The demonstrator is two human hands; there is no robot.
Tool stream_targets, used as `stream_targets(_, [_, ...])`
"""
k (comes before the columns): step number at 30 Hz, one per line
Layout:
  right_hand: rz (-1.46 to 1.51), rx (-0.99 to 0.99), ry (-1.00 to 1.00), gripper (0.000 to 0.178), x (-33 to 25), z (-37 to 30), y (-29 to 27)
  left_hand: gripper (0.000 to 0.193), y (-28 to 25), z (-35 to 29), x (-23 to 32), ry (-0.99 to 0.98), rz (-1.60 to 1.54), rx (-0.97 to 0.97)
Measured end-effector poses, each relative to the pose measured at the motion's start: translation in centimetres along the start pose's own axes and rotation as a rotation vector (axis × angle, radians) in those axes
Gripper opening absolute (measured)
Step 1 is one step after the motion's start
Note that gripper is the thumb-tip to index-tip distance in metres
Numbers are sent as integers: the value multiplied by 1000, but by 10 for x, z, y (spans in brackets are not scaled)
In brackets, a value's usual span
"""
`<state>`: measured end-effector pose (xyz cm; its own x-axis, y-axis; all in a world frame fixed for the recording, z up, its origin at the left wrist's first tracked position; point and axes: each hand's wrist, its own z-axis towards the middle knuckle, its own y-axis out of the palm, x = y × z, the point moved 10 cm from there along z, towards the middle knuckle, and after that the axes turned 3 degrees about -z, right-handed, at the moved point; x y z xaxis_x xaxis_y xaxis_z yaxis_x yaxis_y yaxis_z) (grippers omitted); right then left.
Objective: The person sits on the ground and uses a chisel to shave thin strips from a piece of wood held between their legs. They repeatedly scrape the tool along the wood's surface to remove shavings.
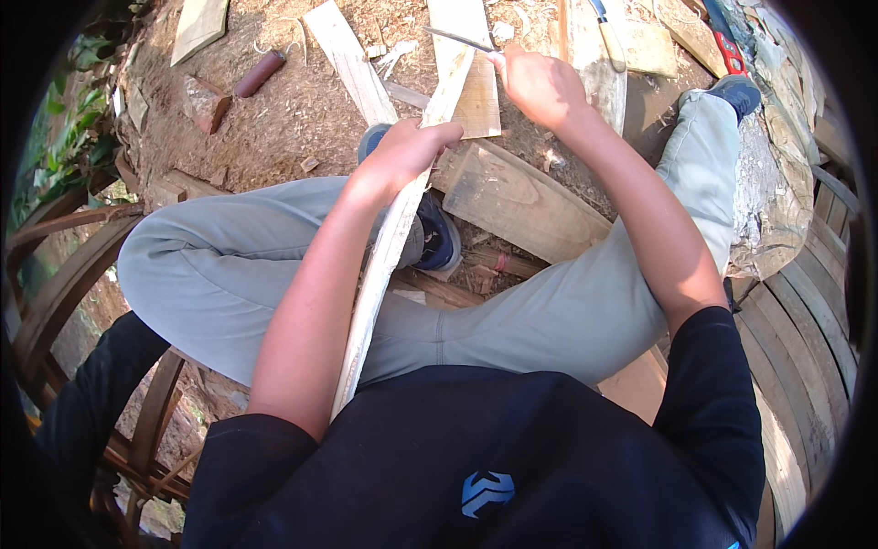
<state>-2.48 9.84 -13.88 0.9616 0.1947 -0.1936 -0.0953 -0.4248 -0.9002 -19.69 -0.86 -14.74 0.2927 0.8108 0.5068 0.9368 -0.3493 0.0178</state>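
A long, pale wooden strip [384, 261] slants from beside my left forearm, across my lap, to the far boards. My left hand [402, 154] is wrapped around it partway up, the thumb toward the right. In my right hand [546, 90] is a knife [460, 39], its handle mostly hidden in the closed fingers. The blade points left and lies across the strip's far end; whether it touches the wood I cannot tell. Beneath that end, a flat board [480, 101] rests on the ground.
A thick wooden block [521, 197] lies between my legs. Another pale board [347, 59], a dark red cylinder [260, 74] and a reddish broken block [207, 103] lie farther left. At the far right are a wooden-handled tool [612, 44] and a red handle [729, 53]. Shavings litter the ground.
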Motion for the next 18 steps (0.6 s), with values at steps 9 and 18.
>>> stream_targets(9, [-16,106,87,52,41,17,-9,31,14,4,-7,25,52,-45])
stream_targets(18, [191,-186,34,48,8,-61,-27,49,-1,-17,1,-57,-15,-81])
